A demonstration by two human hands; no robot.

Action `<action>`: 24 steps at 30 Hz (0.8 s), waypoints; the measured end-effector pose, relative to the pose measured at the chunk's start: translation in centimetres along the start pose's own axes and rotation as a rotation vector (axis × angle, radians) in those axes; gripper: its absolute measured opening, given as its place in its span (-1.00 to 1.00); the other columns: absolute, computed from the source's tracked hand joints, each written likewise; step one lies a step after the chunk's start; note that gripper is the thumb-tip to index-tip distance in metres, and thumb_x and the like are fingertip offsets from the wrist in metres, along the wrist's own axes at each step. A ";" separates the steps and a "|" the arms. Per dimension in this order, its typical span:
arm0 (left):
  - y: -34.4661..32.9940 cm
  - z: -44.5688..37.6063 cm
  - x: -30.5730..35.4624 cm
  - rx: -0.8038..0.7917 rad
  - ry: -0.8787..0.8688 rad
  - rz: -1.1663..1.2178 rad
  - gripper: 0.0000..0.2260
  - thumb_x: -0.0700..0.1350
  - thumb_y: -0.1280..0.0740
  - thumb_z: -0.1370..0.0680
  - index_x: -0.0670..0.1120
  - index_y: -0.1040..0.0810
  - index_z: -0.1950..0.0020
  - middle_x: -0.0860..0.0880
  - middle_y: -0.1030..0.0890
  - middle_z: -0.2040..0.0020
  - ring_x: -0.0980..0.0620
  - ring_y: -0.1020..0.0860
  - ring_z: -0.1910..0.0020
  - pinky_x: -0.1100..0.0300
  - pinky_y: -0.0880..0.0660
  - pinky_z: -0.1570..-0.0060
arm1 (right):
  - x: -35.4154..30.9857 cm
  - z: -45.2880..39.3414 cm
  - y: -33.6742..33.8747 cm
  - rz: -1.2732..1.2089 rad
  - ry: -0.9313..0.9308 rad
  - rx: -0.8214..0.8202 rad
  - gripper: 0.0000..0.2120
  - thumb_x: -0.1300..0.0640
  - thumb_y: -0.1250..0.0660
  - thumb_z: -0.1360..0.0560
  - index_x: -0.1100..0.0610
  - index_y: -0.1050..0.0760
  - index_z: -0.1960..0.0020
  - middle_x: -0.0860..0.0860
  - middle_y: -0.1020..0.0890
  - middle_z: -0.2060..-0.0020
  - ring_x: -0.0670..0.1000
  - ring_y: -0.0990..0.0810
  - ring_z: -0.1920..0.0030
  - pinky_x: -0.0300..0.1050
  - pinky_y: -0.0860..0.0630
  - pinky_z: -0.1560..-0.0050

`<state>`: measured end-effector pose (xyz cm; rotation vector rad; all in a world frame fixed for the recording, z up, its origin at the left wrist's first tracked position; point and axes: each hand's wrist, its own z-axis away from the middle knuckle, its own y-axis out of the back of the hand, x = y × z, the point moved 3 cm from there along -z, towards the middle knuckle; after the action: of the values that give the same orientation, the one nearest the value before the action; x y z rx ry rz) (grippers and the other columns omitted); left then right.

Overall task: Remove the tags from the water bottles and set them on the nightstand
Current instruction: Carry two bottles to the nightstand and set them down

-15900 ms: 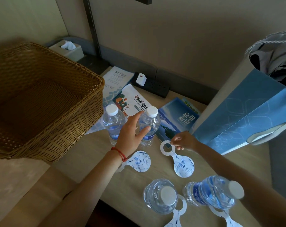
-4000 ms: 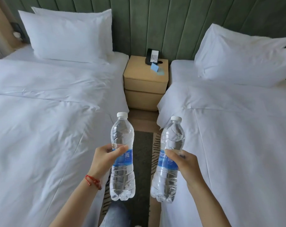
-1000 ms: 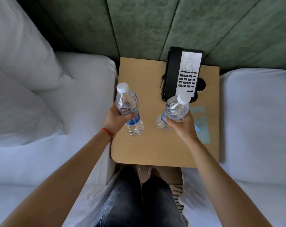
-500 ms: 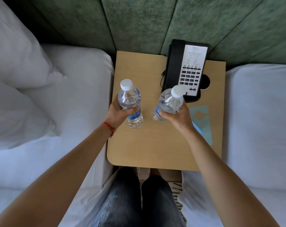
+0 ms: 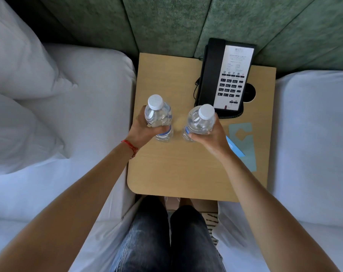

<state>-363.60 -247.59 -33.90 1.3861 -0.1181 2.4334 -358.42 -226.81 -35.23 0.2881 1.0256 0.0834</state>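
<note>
- Two water bottles were held upright over the nightstand (image 5: 186, 169), in front of the telephone (image 5: 223, 79): the left bottle (image 5: 158, 114) gripped by the left hand (image 5: 145, 132), the right bottle (image 5: 199, 121) gripped by the right hand (image 5: 212, 137).
- Both bases appeared to be at or just above the wood; contact could not be confirmed.
- No tags were seen on the necks.
- Release was best made only once each base sat flat, with clearance kept from the telephone and from the blue card (image 5: 243, 142) beside it.

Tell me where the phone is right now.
In the head view, the phone sits at the nightstand's back right, against the green headboard, just behind the right-hand bottle.
</note>
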 end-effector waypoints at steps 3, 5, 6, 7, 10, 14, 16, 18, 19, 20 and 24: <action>0.0 0.6 0.0 0.010 0.001 -0.018 -0.24 0.05 -0.50 -0.14 -0.15 -0.35 -0.27 -0.13 -0.51 -0.20 -0.01 -0.51 -0.16 0.18 -0.47 -0.12 | 0.0 0.4 0.0 -0.017 0.004 -0.018 -0.36 0.24 -0.55 -0.20 -0.22 -0.31 -0.07 -0.23 -0.54 0.06 -0.38 -0.53 0.11 -0.45 -0.47 0.12; -0.2 1.1 0.0 0.018 0.000 -0.033 -0.22 0.07 -0.49 -0.13 -0.12 -0.34 -0.27 -0.11 -0.51 -0.20 0.01 -0.51 -0.15 0.19 -0.47 -0.11 | 0.2 0.7 0.1 -0.040 0.004 -0.021 -0.37 0.21 -0.54 -0.19 -0.23 -0.32 -0.06 -0.24 -0.54 0.05 -0.38 -0.53 0.09 -0.45 -0.47 0.09; -0.3 1.3 -0.1 0.018 -0.002 -0.039 -0.24 0.04 -0.51 -0.14 -0.11 -0.34 -0.28 -0.10 -0.51 -0.19 0.01 -0.51 -0.15 0.20 -0.47 -0.10 | 0.3 1.0 0.1 -0.038 0.003 -0.023 -0.38 0.17 -0.54 -0.18 -0.27 -0.32 -0.05 -0.26 -0.54 0.05 -0.38 -0.53 0.08 -0.46 -0.47 0.08; -0.4 1.5 -0.3 0.018 -0.004 -0.048 -0.25 0.02 -0.51 -0.16 -0.11 -0.34 -0.28 -0.09 -0.51 -0.18 0.02 -0.50 -0.15 0.20 -0.47 -0.10 | 0.3 1.2 0.1 -0.028 -0.002 -0.025 -0.38 0.13 -0.55 -0.18 -0.31 -0.32 -0.04 -0.30 -0.53 0.05 -0.38 -0.52 0.06 -0.46 -0.46 0.07; -0.9 1.9 -0.6 0.011 -0.014 -0.094 -0.27 0.02 -0.51 -0.15 -0.11 -0.34 -0.25 -0.01 -0.53 -0.13 0.05 -0.51 -0.11 0.28 -0.44 -0.07 | 0.5 1.7 0.1 0.025 -0.017 -0.033 -0.35 0.09 -0.55 -0.18 -0.42 -0.29 -0.01 -0.39 -0.53 0.09 -0.41 -0.50 0.05 -0.52 -0.41 0.08; -1.1 2.3 -1.1 0.069 -0.022 -0.141 -0.33 -0.03 -0.53 -0.20 -0.08 -0.34 -0.23 0.09 -0.53 -0.06 0.17 -0.51 -0.03 0.47 -0.41 0.03 | 0.8 2.1 0.3 0.065 -0.014 -0.055 -0.33 0.10 -0.56 -0.21 -0.44 -0.25 -0.01 -0.39 -0.51 0.07 -0.45 -0.46 0.04 -0.58 -0.37 0.10; -1.0 2.4 -1.6 0.078 -0.033 -0.140 -0.37 -0.14 -0.56 -0.25 -0.08 -0.34 -0.23 0.10 -0.52 -0.05 0.14 -0.51 -0.03 0.52 -0.41 0.07 | 1.0 2.6 0.2 0.076 -0.013 -0.072 -0.34 0.07 -0.56 -0.20 -0.43 -0.24 -0.01 -0.33 -0.49 0.04 -0.45 -0.45 0.03 -0.58 -0.35 0.11; -1.0 2.7 -2.0 0.071 -0.039 -0.139 -0.37 -0.19 -0.56 -0.26 -0.05 -0.34 -0.23 0.11 -0.52 -0.05 0.11 -0.51 -0.05 0.45 -0.44 0.04 | 1.3 2.9 0.2 0.072 -0.019 -0.085 -0.36 0.03 -0.55 -0.19 -0.43 -0.24 -0.01 -0.31 -0.49 0.03 -0.42 -0.46 0.01 -0.51 -0.37 0.06; -1.1 2.9 -2.3 0.062 -0.036 -0.146 -0.36 -0.18 -0.56 -0.25 -0.02 -0.34 -0.24 0.13 -0.52 -0.06 0.10 -0.51 -0.07 0.36 -0.46 0.00 | 1.5 3.0 0.2 0.062 -0.028 -0.090 -0.36 0.01 -0.55 -0.18 -0.42 -0.25 -0.01 -0.31 -0.50 0.02 -0.39 -0.47 -0.01 -0.44 -0.39 0.02; -1.2 3.2 -2.5 0.056 -0.031 -0.165 -0.35 -0.15 -0.56 -0.24 0.02 -0.33 -0.24 0.16 -0.51 -0.05 0.12 -0.51 -0.07 0.27 -0.47 -0.03 | 1.5 3.1 0.2 0.055 -0.033 -0.095 -0.37 0.00 -0.55 -0.18 -0.42 -0.25 -0.01 -0.31 -0.51 0.01 -0.36 -0.48 -0.03 -0.37 -0.39 -0.01; -1.4 4.2 -3.3 0.074 0.006 -0.184 -0.34 -0.07 -0.56 -0.22 0.16 -0.32 -0.21 0.34 -0.49 0.01 0.34 -0.48 -0.02 0.15 -0.51 -0.06 | 1.4 3.3 0.3 0.049 -0.027 -0.106 -0.37 0.04 -0.56 -0.22 -0.37 -0.25 -0.04 -0.26 -0.51 -0.05 -0.18 -0.48 -0.15 -0.22 -0.37 -0.14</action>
<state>-358.15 -248.13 -34.65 1.3557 0.0976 2.3110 -354.88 -226.89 -34.70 0.2172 0.9840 0.1777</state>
